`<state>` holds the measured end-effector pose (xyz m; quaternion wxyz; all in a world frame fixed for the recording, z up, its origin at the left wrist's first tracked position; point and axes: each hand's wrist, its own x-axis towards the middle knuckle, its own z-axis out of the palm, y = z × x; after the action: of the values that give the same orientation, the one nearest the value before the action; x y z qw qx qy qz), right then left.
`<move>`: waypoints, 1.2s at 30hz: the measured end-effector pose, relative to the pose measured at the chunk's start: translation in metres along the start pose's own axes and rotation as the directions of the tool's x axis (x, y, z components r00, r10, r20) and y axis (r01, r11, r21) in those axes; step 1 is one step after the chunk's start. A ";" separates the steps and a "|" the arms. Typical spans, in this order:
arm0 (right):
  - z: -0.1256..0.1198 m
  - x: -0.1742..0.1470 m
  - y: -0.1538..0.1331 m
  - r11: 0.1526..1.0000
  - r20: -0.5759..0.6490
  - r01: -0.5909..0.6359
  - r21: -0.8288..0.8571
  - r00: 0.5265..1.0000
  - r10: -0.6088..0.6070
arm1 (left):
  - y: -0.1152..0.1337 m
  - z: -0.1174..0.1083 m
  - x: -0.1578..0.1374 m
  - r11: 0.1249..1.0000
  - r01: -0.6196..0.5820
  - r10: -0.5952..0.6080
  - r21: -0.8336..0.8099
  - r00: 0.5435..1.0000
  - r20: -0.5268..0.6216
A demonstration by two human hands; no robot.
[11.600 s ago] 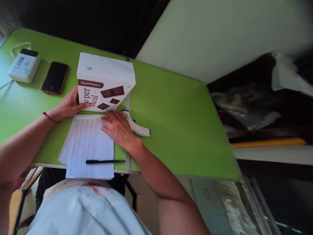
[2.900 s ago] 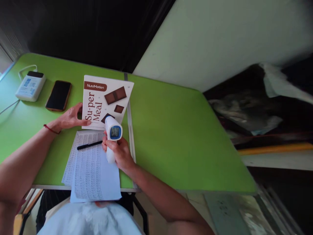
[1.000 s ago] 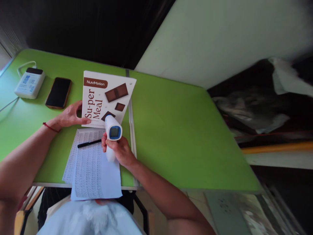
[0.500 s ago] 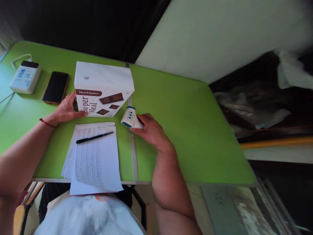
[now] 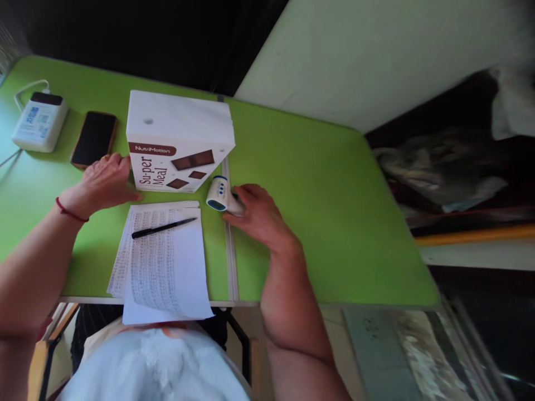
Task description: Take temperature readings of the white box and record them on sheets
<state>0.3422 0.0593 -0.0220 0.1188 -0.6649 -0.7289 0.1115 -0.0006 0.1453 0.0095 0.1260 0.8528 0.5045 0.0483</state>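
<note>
My right hand [image 5: 263, 216] is wrapped round the handle of a white infrared thermometer [image 5: 218, 194] with blue trim and blue buttons, held low over the table's metal seam. To its left, a white box [image 5: 179, 120] labelled "NutriMotion Su-per Meal" stands upright on the green table. My left hand [image 5: 102, 182] rests at the box's lower left corner, thumb spread from the fingers, holding nothing. Its fingertips lie between the box and a dark phone [image 5: 95, 139]. In front of the box are printed paper sheets [image 5: 188, 273], with a black pen [image 5: 163, 228] lying across them.
A white charger block [image 5: 40, 123] with a cable stands at the far left of the green table [image 5: 334, 223]. The lower sheet overhangs the front table edge. At the right, a shelf [image 5: 476, 235] holds crumpled cloth or bags. A pale wall rises behind.
My left thumb has come off the box's front face and the hand has shifted slightly left. The thermometer stays in my right hand, almost unmoved. The view has shifted slightly.
</note>
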 end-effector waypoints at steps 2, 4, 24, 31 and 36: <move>0.002 -0.002 -0.009 0.990 -0.152 0.138 0.039 0.980 -0.131 | 0.015 -0.019 -0.009 0.958 0.141 -0.182 0.251 0.972 0.151; 0.009 -0.007 -0.025 0.945 -0.216 0.310 0.103 0.934 -0.283 | 0.030 -0.033 -0.018 0.939 0.041 -0.133 0.342 0.959 0.250; 0.024 -0.019 -0.055 0.617 -0.472 0.314 0.721 0.875 0.105 | 0.124 -0.008 -0.061 0.907 -0.377 0.237 0.187 0.824 0.515; 0.059 -0.017 -0.081 0.559 -0.240 0.091 0.824 0.950 0.199 | 0.127 0.019 -0.060 0.928 -0.286 0.150 0.237 0.872 0.465; 0.064 -0.012 -0.077 0.709 -0.268 0.104 0.698 0.955 0.124 | 0.126 0.022 -0.052 0.929 -0.292 0.135 0.226 0.838 0.529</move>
<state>0.2498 0.0396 -0.0578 0.4702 -0.5819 -0.6011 0.2811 0.0856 0.0386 0.0240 0.1172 0.8960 0.3557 -0.2388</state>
